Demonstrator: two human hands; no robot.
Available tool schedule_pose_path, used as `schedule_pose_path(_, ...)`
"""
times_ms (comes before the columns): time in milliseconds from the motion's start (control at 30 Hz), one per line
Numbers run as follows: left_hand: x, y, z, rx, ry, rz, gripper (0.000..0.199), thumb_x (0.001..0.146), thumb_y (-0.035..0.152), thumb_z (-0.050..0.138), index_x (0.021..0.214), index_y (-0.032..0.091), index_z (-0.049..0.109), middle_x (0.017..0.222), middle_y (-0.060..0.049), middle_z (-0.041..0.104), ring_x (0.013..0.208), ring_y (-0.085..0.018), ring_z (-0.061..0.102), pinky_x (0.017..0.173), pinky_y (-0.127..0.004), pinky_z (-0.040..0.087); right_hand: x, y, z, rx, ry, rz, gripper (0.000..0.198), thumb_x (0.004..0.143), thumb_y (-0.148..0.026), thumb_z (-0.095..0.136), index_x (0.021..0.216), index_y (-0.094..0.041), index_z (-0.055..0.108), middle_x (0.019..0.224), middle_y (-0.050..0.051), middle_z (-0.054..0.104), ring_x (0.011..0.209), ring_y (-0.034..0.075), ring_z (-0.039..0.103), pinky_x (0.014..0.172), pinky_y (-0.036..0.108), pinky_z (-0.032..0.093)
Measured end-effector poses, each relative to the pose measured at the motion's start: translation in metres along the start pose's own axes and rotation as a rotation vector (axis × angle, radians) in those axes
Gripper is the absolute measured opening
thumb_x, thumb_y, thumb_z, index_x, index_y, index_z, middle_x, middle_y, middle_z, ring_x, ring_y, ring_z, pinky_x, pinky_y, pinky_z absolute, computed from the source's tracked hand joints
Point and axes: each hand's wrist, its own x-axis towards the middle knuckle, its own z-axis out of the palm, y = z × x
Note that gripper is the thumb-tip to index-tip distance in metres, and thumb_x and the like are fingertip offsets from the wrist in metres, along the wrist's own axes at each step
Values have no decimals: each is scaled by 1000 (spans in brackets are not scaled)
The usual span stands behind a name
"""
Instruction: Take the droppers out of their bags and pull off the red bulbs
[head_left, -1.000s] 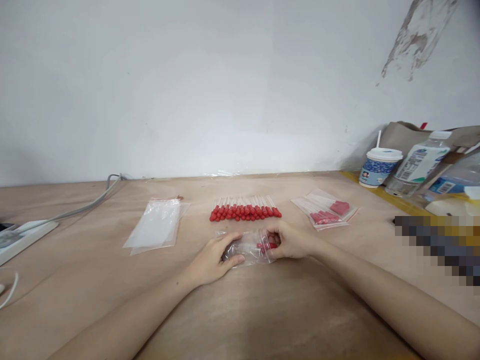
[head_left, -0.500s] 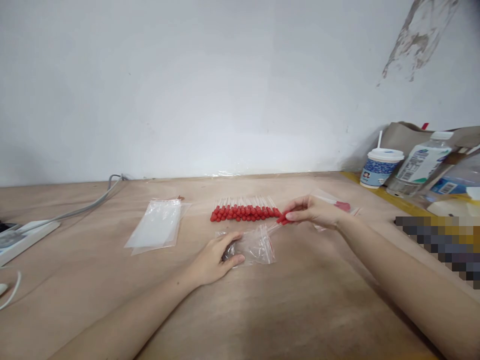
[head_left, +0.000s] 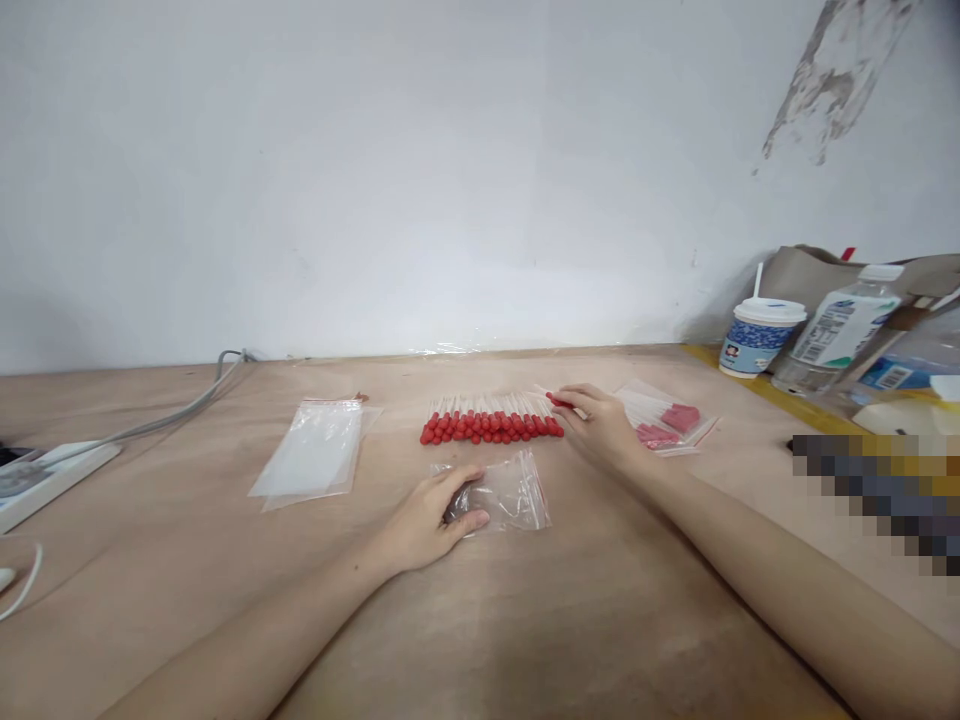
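My left hand [head_left: 442, 515] rests low on the table, thumb and fingers spread around a clear zip bag [head_left: 514, 495] and pressing it down. The bag lies flat, its zip end to the right. Behind it stretches a row of thin pale sticks with red tips [head_left: 491, 427], tips towards me. At the right end of this row, my right hand [head_left: 596, 420] pinches a red-tipped stick [head_left: 556, 399] between thumb and fingers; whether there is more than one is unclear. Just right of that hand lies a zip bag with red-tipped sticks in it [head_left: 679, 418].
A stack of flat clear bags [head_left: 311, 450] lies to the left. A power strip [head_left: 60, 480] with a grey cable [head_left: 172, 415] sits at the far left. On the right stand a lidded cup [head_left: 761, 338] with a straw and a plastic bottle [head_left: 840, 335]. A white wall [head_left: 375, 180] closes off the back.
My right hand has moved left and back from above the clear bag's zip end to the right end of the row, red tip still in its pinch. My left hand stays put.
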Motion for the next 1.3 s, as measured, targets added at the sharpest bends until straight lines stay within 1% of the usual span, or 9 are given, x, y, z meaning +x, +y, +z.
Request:
schedule_pose_path(167,0,-1,0,-11,4,16,44,83,41,48,123,24,43,119,-7,54,104,-23,53,87,-38,43,-6,10,12,-168,-130,-78,26,85,-23,42,100,-23,63,105,7,61,96,19,57,86,36,46)
schedule_pose_path(433,0,-1,1,-3,-3,0,44,83,42,48,123,24,43,120,-6,54,105,-23,52,88,-37,42,-10,5,9,-236,-284,-145,34,83,-13,39,110,-21,58,111,9,59,102,21,54,88,38,43)
schedule_pose_path(533,0,-2,1,-1,0,0,45,82,42,48,123,25,42,121,-6,53,107,-23,51,89,-37,42,-10,2,9,-170,-254,-90,32,83,-14,39,106,-21,60,109,9,60,99,20,55,88,38,44)
schedule_pose_path(700,0,-3,2,-5,6,4,45,82,41,49,124,24,42,120,-7,54,105,-23,52,88,-38,42,-9,1,11,-17,-60,26,23,84,-25,42,94,-21,63,94,6,64,87,18,59,81,34,47)
schedule_pose_path(833,0,-2,1,-10,6,12,44,82,40,49,123,24,43,120,-7,54,104,-23,52,87,-38,43,-8,-1,12,23,29,66,23,85,-27,42,94,-23,63,95,5,64,89,18,59,83,34,47)
schedule_pose_path(933,0,-2,1,-10,8,10,44,82,41,49,123,25,44,120,-6,54,104,-23,52,88,-38,42,-8,-8,13,56,18,55,22,84,-27,44,94,-23,64,98,4,64,91,18,59,85,33,46)
schedule_pose_path(1133,0,0,1,5,0,-2,44,83,42,48,123,25,43,121,-6,54,105,-23,52,89,-38,42,-6,-23,11,22,-133,6,21,83,-31,49,93,-23,66,97,4,66,89,18,60,84,34,46)
schedule_pose_path(1200,0,0,1,9,-6,-9,44,83,42,48,123,25,43,121,-5,54,105,-23,52,89,-37,42,-6,-20,9,13,-138,7,23,82,-33,50,96,-22,65,95,5,66,88,19,60,84,33,45)
schedule_pose_path(1300,0,0,1,18,-7,-10,44,83,42,48,123,25,43,119,-5,54,103,-22,52,88,-37,42,-7,-8,6,-60,-74,141,28,85,-30,43,102,-20,62,98,6,65,93,17,58,86,31,43)
